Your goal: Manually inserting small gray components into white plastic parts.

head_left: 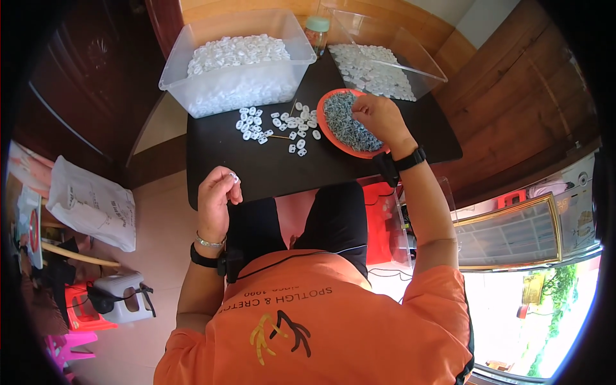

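Close to the table's near left edge, my left hand (219,194) is closed, pinching a small white plastic piece (234,178) between thumb and fingertips. My right hand (384,123) is over the red-orange plate (326,130), which is heaped with small grey metal screws (346,123). Its fingers are pinched together just above the heap; whatever they may hold is too small to see. Between the hands, farther back, lie loose white oval pieces with two dark holes (250,122) in scattered groups. A thin yellowish stick (278,136) lies among them.
A big translucent tub (237,90) full of white pieces stands at the back left of the dark table (256,168). At the back right, a clear bin (423,67) holds more of them. A jar with a pale green lid (317,25) stands between the two.
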`<state>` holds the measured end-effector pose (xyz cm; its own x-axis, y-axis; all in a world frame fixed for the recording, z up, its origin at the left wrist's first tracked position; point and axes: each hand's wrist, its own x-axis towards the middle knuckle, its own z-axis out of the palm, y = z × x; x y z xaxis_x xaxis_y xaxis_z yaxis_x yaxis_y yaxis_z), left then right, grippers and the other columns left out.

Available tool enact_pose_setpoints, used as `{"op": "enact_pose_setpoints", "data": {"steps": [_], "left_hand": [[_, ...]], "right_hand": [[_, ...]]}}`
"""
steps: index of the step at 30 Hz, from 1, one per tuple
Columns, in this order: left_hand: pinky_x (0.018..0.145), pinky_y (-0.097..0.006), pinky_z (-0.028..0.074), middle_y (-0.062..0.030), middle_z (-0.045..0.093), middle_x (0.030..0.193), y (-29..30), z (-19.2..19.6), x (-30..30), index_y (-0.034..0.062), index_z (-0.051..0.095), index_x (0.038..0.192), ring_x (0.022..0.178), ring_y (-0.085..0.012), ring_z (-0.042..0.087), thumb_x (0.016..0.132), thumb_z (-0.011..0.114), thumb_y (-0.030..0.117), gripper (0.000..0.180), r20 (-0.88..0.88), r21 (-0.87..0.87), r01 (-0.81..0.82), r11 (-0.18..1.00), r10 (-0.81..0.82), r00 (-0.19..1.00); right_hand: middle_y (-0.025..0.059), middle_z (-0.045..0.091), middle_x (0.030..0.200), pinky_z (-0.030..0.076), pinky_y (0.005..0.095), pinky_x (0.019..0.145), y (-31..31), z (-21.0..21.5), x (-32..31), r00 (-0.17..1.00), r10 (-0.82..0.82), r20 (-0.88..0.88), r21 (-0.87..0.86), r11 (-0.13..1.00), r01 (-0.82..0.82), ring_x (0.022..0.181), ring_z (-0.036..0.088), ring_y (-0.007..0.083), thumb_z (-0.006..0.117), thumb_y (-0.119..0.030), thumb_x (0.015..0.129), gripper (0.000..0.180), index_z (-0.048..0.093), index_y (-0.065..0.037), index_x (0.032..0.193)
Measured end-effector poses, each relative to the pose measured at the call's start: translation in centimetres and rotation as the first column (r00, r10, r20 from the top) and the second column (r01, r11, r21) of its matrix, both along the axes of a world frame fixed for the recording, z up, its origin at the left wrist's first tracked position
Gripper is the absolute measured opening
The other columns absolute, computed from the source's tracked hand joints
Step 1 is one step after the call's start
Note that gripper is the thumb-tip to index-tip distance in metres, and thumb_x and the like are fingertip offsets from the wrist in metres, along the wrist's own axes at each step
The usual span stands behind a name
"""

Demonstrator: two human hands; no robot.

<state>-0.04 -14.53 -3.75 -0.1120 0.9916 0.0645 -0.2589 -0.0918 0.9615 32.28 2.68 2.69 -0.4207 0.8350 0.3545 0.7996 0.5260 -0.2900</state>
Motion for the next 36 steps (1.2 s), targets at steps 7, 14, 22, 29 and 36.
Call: {"op": "enact_pose_setpoints", "data": {"steps": [7,14,22,29,36], "left_hand": [[0.053,-0.02,0.035,0.0004,0.051,0.062,0.0,1.2,1.0,0.0042,0.055,0.079,0.055,-0.0075,0.047,0.089,0.05,0.018,0.018,-0.094,-0.023,-0.014,1.0,0.012,0.996],[0.054,-0.02,0.032,-0.0002,0.05,0.063,-0.9,4.6,4.0,0.0007,0.055,0.082,0.057,-0.0054,0.042,0.09,0.051,0.016,0.017,-0.081,0.135,0.094,0.986,-0.083,0.993],[0.052,-0.021,0.033,0.0001,0.049,0.065,-1.7,5.5,5.5,-0.0003,0.054,0.081,0.058,-0.0056,0.043,0.089,0.053,0.013,0.016,-0.184,0.255,0.061,0.965,-0.013,0.983],[0.052,-0.022,0.033,0.0011,0.047,0.062,-2.2,5.3,5.8,0.0001,0.054,0.081,0.057,-0.0051,0.041,0.089,0.053,0.013,0.015,-0.275,0.261,0.088,0.961,-0.013,0.961],[0.052,-0.023,0.034,0.0006,0.047,0.062,-2.2,5.1,5.7,-0.0006,0.053,0.081,0.057,-0.0056,0.041,0.088,0.052,0.011,0.014,-0.297,0.235,0.098,0.967,-0.025,0.955]], "right_hand": [[0.0,0.062,0.073,0.046,0.024,0.067,-1.9,0.3,0.5,0.939,-0.036,-0.343,-0.267,0.962,-0.061,0.07,0.055,0.0071,0.067,-0.011,0.081,0.013,0.066,0.0,0.088],[-0.0014,0.058,0.08,0.043,0.0224,0.069,-7.5,3.6,-3.7,0.821,0.114,-0.559,-0.313,0.888,-0.336,0.076,0.051,0.0056,0.06,-0.011,0.089,0.01,0.062,0.0,0.089],[0.0051,0.057,0.078,0.044,0.0262,0.063,-12.6,4.1,-7.9,0.762,0.392,-0.515,-0.129,0.843,-0.521,0.07,0.056,0.0145,0.061,-0.002,0.085,0.003,0.06,-0.001,0.088],[0.0056,0.059,0.08,0.046,0.0276,0.063,-13.3,3.5,-9.1,0.71,0.455,-0.538,-0.156,0.773,-0.614,0.072,0.057,0.0161,0.061,0.0,0.084,0.004,0.06,-0.001,0.088],[0.0054,0.059,0.079,0.045,0.0271,0.062,-13.5,3.2,-8.9,0.727,0.39,-0.564,-0.223,0.776,-0.59,0.07,0.056,0.0152,0.06,-0.001,0.085,0.002,0.059,-0.001,0.087]]}}
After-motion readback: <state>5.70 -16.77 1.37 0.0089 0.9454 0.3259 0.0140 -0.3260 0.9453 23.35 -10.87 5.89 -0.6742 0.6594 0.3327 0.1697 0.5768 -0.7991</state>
